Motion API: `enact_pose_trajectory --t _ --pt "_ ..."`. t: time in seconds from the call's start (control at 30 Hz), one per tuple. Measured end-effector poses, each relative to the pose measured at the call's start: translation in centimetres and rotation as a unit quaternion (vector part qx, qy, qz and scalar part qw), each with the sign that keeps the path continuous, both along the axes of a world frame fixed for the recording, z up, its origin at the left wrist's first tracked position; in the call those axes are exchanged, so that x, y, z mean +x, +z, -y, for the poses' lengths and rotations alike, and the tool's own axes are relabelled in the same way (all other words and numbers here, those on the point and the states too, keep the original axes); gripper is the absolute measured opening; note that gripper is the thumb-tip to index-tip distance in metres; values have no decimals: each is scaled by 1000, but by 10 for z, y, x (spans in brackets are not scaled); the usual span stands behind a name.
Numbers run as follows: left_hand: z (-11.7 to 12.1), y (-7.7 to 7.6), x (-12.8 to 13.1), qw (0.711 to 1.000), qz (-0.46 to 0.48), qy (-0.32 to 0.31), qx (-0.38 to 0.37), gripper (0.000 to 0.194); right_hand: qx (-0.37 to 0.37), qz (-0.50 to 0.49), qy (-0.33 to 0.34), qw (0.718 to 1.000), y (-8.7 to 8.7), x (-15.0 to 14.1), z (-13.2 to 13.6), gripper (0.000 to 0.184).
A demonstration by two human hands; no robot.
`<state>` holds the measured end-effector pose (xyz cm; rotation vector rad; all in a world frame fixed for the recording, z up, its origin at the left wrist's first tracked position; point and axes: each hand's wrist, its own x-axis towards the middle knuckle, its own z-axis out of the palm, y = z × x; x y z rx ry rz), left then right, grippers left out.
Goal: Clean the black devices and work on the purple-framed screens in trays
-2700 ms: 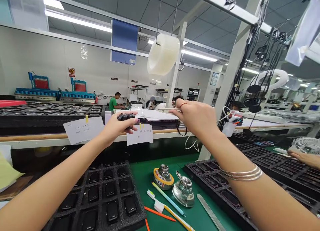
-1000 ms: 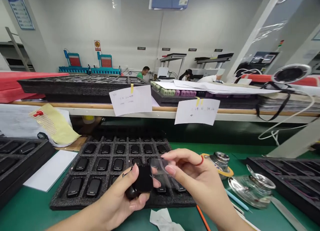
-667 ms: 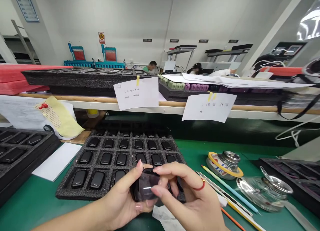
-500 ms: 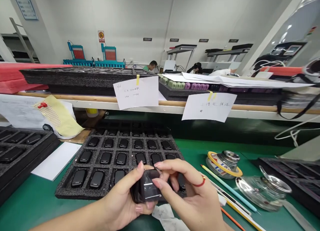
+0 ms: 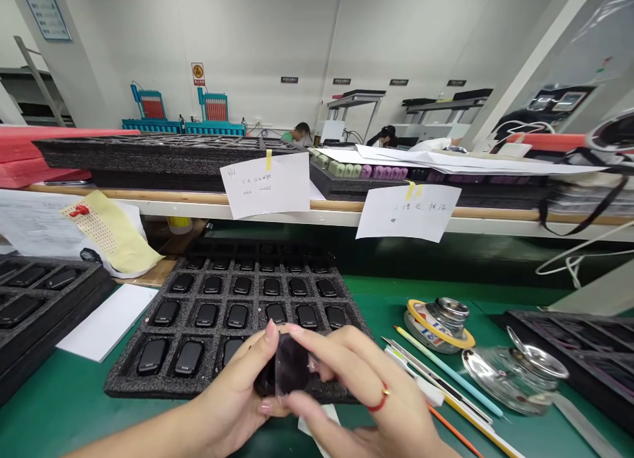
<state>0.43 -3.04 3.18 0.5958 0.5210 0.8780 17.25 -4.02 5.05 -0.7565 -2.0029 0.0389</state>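
My left hand [image 5: 238, 395] grips a small black device [image 5: 290, 373] from the left and below, just above the front edge of a black foam tray [image 5: 198, 296]. My right hand [image 5: 359, 385], with a red ring on one finger, pinches the same device from the right, thumb and forefinger pressing a thin clear film onto its face. The tray's pockets hold several identical black devices [image 5: 189, 357]. A scrap of white paper [image 5: 324, 418] lies on the green mat under my hands.
Right of my hands lie pens and sticks [image 5: 446, 385], a tape roll around a metal dispenser [image 5: 438, 316] and a glass dispenser bottle [image 5: 515, 375]. More black trays sit far left [image 5: 34, 299] and far right [image 5: 584, 339]. A shelf [image 5: 327, 213] with paper notes [image 5: 265, 184] runs behind.
My hands came down from shelf height to the tray's front edge. The film my right hand held beside the device now lies pressed on its face, and the device has turned more upright.
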Motion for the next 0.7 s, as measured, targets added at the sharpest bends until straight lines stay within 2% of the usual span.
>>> enact_pose_trajectory --t 0.07,0.23,0.33,0.43,0.57,0.7 --pt "2 1 0 999 -22 10 27 48 -60 13 49 997 -3 -2 0 63" --pt "2 2 0 998 -34 14 56 47 -156 -54 97 981 -5 -3 -4 61" --pt "2 3 -1 999 -30 31 24 46 -260 -124 153 945 0 0 -3 71" --pt "2 4 -2 998 -48 48 -1 49 -349 -169 202 899 4 2 -2 69" --pt "2 5 -3 996 -67 52 2 48 -383 -174 216 881 5 1 -3 65" --pt "3 5 -3 995 -77 54 21 46 -367 -150 212 893 4 2 -5 63"
